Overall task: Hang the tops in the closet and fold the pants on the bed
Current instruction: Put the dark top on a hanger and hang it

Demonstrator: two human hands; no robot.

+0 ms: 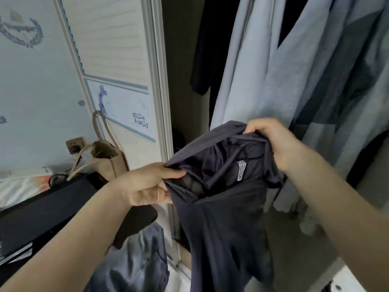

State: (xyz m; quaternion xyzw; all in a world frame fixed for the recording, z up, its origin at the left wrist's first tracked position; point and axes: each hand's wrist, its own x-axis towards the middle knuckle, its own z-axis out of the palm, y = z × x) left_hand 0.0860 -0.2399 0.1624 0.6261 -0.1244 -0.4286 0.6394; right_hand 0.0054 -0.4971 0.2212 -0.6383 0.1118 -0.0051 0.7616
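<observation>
A white closet door with slatted panels fills the upper left and centre of the frame, standing beside a pale blue wall on the far left. On the door's lower panel a sticker reads "millie & sally", next to a small blue animal figure. A round leafy emblem sits in the top left corner of the wall; its lettering is too blurred to read. A wall socket shows at left centre, just beside a tan tote bag whose handles reach upward against the door. Below it, at the lower left, dark pants lie spread on the bed, which has a light, colourful cover. A shiny blue-grey garment lies bunched at the bottom centre.

The open closet takes up the right half of the frame, where pale blue shirts hang beside a black garment.

In the centre, in front of the closet, both hands hold up a dark navy top. The left hand pinches bunched fabric at one side of the neck opening, fingers curled round it. The right hand grips the opposite edge the same way, stretching the opening wide. A white label shows inside the collar, its print illegible. The rest of the top hangs down toward the bottom of the frame.
</observation>
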